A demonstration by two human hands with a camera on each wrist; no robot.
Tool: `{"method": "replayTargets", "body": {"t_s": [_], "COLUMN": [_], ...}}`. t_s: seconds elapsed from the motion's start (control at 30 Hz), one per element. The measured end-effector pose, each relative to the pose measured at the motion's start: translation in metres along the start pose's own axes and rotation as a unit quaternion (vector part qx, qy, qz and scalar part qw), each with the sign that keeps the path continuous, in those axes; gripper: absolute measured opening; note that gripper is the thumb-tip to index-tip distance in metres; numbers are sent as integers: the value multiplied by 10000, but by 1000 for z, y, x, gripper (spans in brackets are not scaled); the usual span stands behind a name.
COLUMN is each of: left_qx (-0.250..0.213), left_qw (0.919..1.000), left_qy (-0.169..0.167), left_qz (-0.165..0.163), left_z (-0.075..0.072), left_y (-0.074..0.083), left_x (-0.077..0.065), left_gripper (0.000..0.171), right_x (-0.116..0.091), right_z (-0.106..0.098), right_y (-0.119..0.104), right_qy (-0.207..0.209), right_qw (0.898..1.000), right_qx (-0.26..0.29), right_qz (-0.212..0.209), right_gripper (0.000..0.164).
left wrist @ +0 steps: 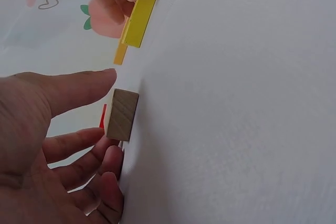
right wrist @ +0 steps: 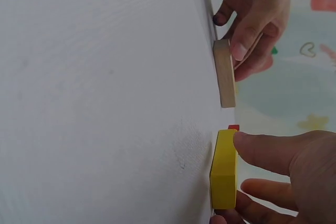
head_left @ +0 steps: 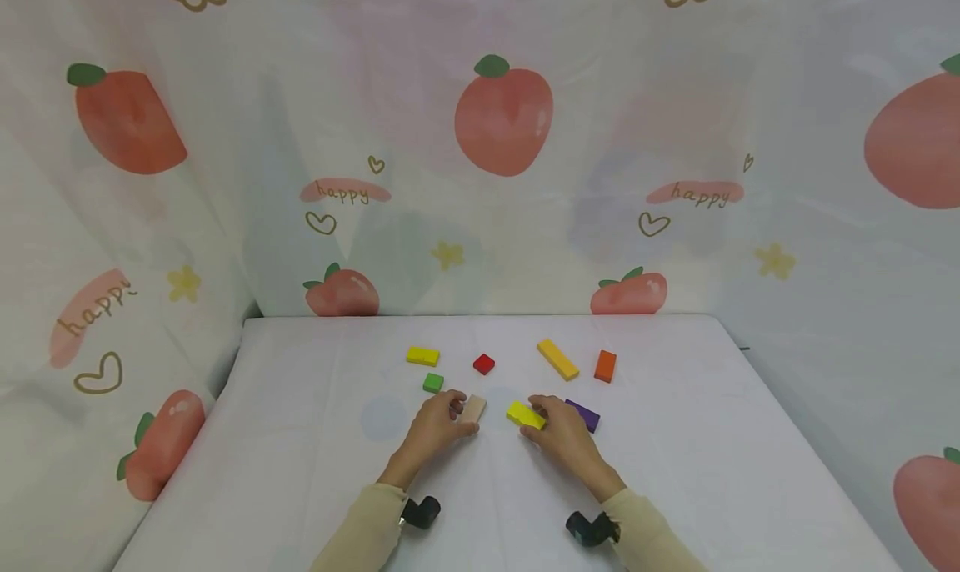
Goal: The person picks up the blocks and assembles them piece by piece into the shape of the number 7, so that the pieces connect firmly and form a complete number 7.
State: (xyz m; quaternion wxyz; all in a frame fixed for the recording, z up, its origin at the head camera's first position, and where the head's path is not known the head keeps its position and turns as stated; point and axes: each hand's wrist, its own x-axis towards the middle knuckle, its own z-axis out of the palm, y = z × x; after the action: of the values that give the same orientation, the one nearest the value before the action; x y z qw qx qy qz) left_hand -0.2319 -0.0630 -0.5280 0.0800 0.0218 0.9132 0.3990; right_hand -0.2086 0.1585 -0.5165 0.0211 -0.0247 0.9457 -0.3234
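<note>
A plain wooden block (head_left: 474, 408) lies flat on the white table. Beside it is my left hand (head_left: 438, 418), thumb and fingers spread around one end; a small gap shows between thumb tip and block (left wrist: 123, 114) in the left wrist view. My right hand (head_left: 566, 434) pinches a yellow block (head_left: 525, 415), thumb on its near side and fingers on the far side. In the right wrist view the thumb rests at a top corner of this yellow block (right wrist: 224, 169). A purple block (head_left: 585, 415) lies just beyond the right hand, partly hidden by it.
Farther back on the table (head_left: 300, 472) lie another yellow block (head_left: 423, 356), a green block (head_left: 432, 382), a red block (head_left: 483, 363), a long yellow-orange block (head_left: 558, 359) and an orange block (head_left: 605, 366). A fruit-printed curtain (head_left: 420, 247) hangs behind the table.
</note>
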Motion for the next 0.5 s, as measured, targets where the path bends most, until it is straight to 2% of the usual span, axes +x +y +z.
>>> {"method": "replayTargets", "body": {"t_s": [0.5], "left_qx": [110], "left_qw": [9999], "left_qy": [31], "left_qz": [-25], "left_z": [-1], "left_y": [0], "left_x": [-1], "left_gripper": [45], "right_x": [7], "right_z": [2], "right_y": [8], "right_qy": [-62], "right_qw": [9999], "right_qx": [-71], "right_qz": [-130], "right_gripper": [39]}}
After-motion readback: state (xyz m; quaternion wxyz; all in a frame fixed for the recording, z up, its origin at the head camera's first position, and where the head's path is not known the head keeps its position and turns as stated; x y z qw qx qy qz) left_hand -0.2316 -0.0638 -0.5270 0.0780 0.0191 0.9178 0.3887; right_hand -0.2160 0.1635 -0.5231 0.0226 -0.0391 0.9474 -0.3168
